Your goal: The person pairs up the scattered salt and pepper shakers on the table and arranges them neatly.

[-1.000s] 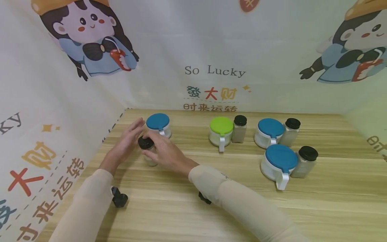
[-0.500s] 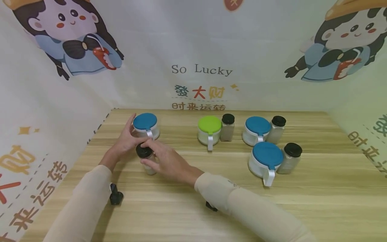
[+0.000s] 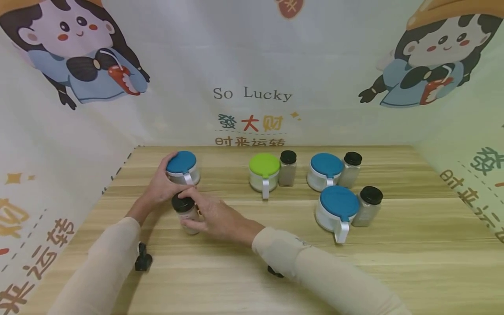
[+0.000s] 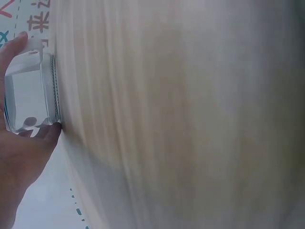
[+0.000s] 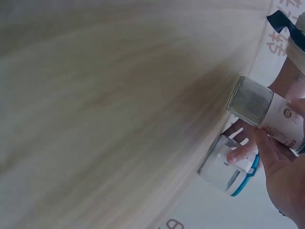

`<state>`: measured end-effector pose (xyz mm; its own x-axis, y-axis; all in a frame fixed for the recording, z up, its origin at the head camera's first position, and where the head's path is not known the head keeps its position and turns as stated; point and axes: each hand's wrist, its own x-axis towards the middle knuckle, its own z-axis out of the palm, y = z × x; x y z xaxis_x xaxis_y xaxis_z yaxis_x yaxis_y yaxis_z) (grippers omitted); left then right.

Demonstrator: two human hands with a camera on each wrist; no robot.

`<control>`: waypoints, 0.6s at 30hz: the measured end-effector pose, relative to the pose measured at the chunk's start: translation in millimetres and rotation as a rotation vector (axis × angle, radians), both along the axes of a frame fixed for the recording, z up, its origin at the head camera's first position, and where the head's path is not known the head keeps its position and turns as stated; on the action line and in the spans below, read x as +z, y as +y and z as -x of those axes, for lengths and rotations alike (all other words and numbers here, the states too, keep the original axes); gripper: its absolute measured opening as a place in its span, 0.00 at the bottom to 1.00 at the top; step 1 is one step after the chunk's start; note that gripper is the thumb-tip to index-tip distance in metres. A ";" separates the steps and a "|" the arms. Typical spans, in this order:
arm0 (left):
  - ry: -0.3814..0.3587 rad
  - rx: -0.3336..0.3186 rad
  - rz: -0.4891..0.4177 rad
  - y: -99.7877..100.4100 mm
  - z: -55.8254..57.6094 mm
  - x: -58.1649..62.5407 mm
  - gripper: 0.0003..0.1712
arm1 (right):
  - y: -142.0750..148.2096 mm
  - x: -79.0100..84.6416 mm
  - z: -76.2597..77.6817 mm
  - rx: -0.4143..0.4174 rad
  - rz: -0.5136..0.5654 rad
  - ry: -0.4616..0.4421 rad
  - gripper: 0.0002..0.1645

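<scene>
At the table's left, my left hand (image 3: pixel 159 188) grips a clear seasoning pot with a blue lid (image 3: pixel 182 162) and white handle. Its thumb and fingers lie on either side of the pot (image 4: pixel 31 95) in the left wrist view. Just nearer to me, my right hand (image 3: pixel 218 218) holds an upright spice jar with a black lid (image 3: pixel 183 203), thumb and fingers around its side. A white label and greyish contents show on this spice jar (image 5: pixel 252 102) in the right wrist view. Whether its base touches the table cannot be told.
A green-lidded pot (image 3: pixel 264 165) and a black-lidded jar (image 3: pixel 288 170) stand side by side at the back. To the right are two blue-lidded pots (image 3: pixel 339 203), each beside a black-lidded jar (image 3: pixel 369 205). A printed cloth (image 3: pixel 252 52) hangs behind the wooden table (image 3: pixel 236 288).
My left hand has gone from beside the blue-lidded pot to gripping it. The spice jar in my right hand has come a little nearer to me. The whole head view has shifted.
</scene>
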<state>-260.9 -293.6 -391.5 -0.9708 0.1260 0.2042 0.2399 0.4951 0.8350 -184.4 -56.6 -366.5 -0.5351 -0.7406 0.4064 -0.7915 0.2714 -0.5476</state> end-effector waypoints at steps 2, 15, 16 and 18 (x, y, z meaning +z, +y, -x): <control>0.004 0.001 0.009 -2.0 -2.7 0.5 0.65 | 0.1 -0.3 0.1 0.004 -0.015 -0.003 0.32; -0.022 -0.033 0.117 4.4 -20.8 16.0 0.62 | 26.8 12.9 24.5 -0.034 0.134 -0.081 0.36; -0.023 -0.037 0.124 5.1 -22.5 15.8 0.62 | 29.6 14.0 25.6 -0.044 0.159 -0.085 0.36; -0.019 -0.048 0.132 7.0 -25.3 15.7 0.62 | 35.7 16.4 27.7 -0.067 0.190 -0.076 0.36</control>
<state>-235.5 -286.6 -375.9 -0.9666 0.1967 0.1642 0.2504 0.5894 0.7680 -212.1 -20.9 -350.2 -0.6149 -0.6165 0.4917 -0.7296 0.2082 -0.6514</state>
